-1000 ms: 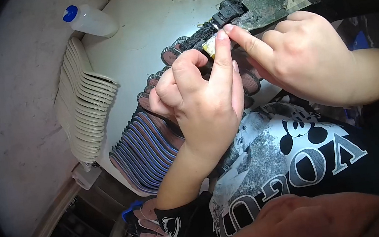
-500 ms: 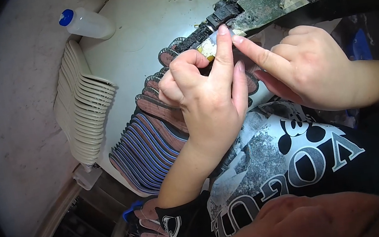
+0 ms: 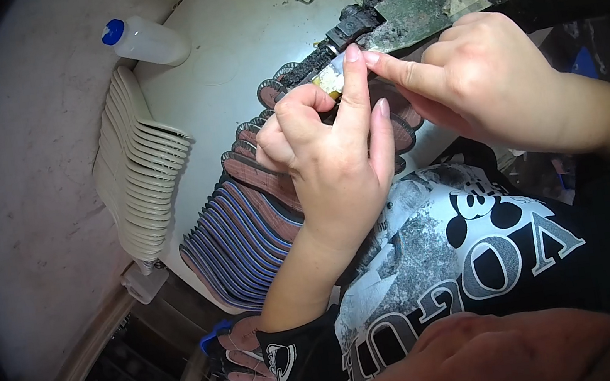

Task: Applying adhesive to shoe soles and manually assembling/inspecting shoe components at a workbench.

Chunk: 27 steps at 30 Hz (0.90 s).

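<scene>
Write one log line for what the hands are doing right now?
left hand: pinching small yellowish piece | right hand: fingertip on same piece | below: fanned insoles | left side: cream stack, bottle

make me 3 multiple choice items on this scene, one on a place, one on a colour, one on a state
1. Where does the bottle lie?
A. on the table's far left part, by the cream stack
B. in the right hand
C. on the person's lap

2. What colour is the bottle's cap?
A. red
B. blue
C. yellow

3. How do the two hands stand?
A. both flat on the table
B. left hand and right hand meet fingertip to fingertip over a small pale piece
C. one hangs out of view

Key: 1 A, the bottle lies on its side on the white table just beyond the fanned cream stack. 2 B, the cap shows plainly blue. 3 B, both forefingers come together at the pale piece, above the row of dark soles.
</scene>
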Motion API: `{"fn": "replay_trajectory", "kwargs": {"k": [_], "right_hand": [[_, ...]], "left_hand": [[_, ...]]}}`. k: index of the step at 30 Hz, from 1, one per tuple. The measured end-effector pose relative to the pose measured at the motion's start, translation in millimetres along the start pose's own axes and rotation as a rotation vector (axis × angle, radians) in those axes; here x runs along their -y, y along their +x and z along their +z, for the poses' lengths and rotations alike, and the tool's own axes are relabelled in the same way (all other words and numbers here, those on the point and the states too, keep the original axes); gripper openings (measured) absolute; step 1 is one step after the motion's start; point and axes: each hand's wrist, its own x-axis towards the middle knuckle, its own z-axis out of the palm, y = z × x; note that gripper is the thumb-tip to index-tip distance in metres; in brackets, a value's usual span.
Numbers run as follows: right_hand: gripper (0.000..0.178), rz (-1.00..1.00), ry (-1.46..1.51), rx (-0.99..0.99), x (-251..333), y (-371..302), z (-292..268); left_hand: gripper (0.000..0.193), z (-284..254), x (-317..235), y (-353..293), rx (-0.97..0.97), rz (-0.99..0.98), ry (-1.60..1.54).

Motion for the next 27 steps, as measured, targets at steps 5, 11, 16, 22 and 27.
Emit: {"fn": "replay_trajectory", "kwargs": {"k": [5, 11, 16, 22, 27], "right_hand": [[0.058, 0.046, 0.096, 0.004, 2.1, -2.5, -2.0], [0.061, 0.078, 0.089, -0.015, 5.5, -0.3, 7.9], [0.06, 0.106, -0.023, -0.055, 16.1, 0.0, 11.8], [0.054, 0.087, -0.172, -0.052, 28.2, 6.4, 11.2], [0.053, 0.019, -0.221, -0.071, 26.2, 8.6, 8.4]], "left_hand": [[0.049, -2.6, 4.0, -9.2, -0.005, 0.012, 0.105], [0.044, -0.3, 1.7, -9.1, -0.052, -0.023, 0.119], [0.047, 0.6, 0.2, -5.9, -0.045, 0.005, 0.165], [0.048, -0.2, -0.9, -10.3, -0.023, -0.043, 0.138], [0.046, -1.1, 0.0, -12.0, -0.043, -0.05, 0.159]]}}
